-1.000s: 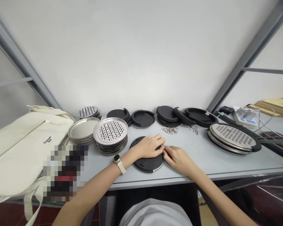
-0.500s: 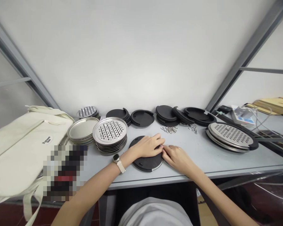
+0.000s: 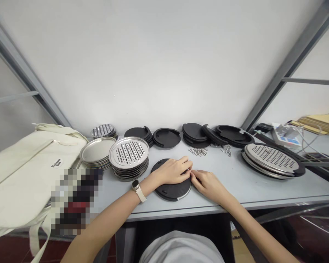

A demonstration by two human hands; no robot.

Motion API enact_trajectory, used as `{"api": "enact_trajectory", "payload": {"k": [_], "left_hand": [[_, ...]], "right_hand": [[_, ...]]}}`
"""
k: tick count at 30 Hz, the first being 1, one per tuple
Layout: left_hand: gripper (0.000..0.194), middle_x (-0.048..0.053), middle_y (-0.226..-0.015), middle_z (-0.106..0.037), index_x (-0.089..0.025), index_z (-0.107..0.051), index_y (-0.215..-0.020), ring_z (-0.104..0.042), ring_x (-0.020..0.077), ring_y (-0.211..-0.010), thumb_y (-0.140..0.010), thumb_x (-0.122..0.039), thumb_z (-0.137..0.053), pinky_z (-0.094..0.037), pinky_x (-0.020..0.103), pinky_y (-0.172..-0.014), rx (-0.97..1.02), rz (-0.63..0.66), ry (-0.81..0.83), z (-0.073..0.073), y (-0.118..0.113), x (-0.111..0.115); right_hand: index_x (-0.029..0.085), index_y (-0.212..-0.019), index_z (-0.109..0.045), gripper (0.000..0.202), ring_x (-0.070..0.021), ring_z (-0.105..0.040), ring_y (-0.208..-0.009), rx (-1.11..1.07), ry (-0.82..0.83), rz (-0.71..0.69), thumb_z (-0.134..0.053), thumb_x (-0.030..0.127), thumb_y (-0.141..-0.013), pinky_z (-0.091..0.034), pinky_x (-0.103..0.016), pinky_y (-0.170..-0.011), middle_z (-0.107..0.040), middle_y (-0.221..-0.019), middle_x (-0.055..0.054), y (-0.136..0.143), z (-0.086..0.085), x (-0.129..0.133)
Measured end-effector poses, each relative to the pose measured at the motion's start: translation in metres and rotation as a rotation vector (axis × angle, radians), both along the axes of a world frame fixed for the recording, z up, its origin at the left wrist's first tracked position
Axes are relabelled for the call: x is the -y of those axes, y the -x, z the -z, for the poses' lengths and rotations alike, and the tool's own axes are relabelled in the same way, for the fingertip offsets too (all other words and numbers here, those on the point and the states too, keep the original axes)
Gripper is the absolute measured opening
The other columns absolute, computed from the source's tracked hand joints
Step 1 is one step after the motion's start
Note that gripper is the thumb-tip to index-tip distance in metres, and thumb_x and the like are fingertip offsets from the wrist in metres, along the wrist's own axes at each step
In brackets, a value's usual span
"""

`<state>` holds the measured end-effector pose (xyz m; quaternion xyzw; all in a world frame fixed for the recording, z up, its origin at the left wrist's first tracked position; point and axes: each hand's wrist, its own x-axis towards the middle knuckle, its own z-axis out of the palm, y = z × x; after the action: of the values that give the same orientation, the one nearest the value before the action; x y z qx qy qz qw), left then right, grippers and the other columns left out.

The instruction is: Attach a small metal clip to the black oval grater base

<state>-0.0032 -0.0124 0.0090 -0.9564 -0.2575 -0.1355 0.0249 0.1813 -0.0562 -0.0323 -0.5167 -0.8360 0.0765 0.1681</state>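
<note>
A round black disc [image 3: 171, 191] lies on the table in front of me, a bare silvery strip showing along its lower right rim. My left hand [image 3: 175, 171], a watch on its wrist, rests across the disc with fingers curled at the right edge. My right hand [image 3: 207, 183] lies just beside the disc, thumb and forefinger pinched together against the left fingertips. Whatever small piece is between the two sets of fingertips is mostly hidden; only a pale glint shows. Behind my hands are loose wire hooks [image 3: 197, 151].
Stacks of round metal grater plates [image 3: 128, 153] and plain metal plates [image 3: 98, 149] stand left, beside a cream bag [image 3: 30, 171]. Black round holders [image 3: 166, 138] line the wall. Larger grater plates [image 3: 272, 157] lie right, near a white and blue box [image 3: 287, 137] with cables.
The view has shifted slightly. Both hands stay at the disc's right edge, fingertips still together, with hardly any movement.
</note>
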Motion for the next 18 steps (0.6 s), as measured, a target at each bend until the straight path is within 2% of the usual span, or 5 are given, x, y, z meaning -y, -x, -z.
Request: {"api": "enact_trajectory", "payload": {"k": [5,12,18], "left_hand": [[0.016,0.004,-0.101,-0.052,-0.018,-0.047,-0.099,-0.054,0.0117,-0.063,-0.093,-0.030,-0.038,-0.037,0.026,-0.052,0.000,-0.013,-0.026,-0.0010,-0.0009,0.0015],[0.017,0.004,-0.097,-0.052,-0.018,-0.049,-0.093,-0.053,0.0109,-0.061,-0.093,-0.029,-0.037,-0.036,0.026,-0.050,0.001,-0.020,-0.070,-0.0003,-0.0016,0.0019],[0.012,0.004,-0.093,-0.053,-0.019,-0.050,-0.090,-0.053,0.0123,-0.060,-0.085,-0.028,-0.043,-0.035,0.026,-0.048,0.000,-0.014,-0.076,0.0001,-0.0006,0.0040]], "right_hand": [[0.019,-0.076,-0.055,0.036,-0.0168,-0.060,-0.063,-0.068,0.034,-0.009,-0.027,0.030,-0.098,-0.036,-0.027,-0.062,-0.065,-0.072,-0.005,-0.0018,-0.0004,0.0005],[0.020,-0.074,-0.053,0.038,-0.0161,-0.058,-0.062,-0.180,0.074,-0.043,-0.027,0.033,-0.098,-0.038,-0.026,-0.062,-0.063,-0.070,-0.003,-0.0030,-0.0034,0.0024],[0.020,-0.072,-0.051,0.037,-0.0144,-0.055,-0.058,-0.231,0.105,-0.050,-0.028,0.033,-0.098,-0.037,-0.025,-0.059,-0.060,-0.066,-0.002,-0.0022,-0.0062,0.0035]]}}
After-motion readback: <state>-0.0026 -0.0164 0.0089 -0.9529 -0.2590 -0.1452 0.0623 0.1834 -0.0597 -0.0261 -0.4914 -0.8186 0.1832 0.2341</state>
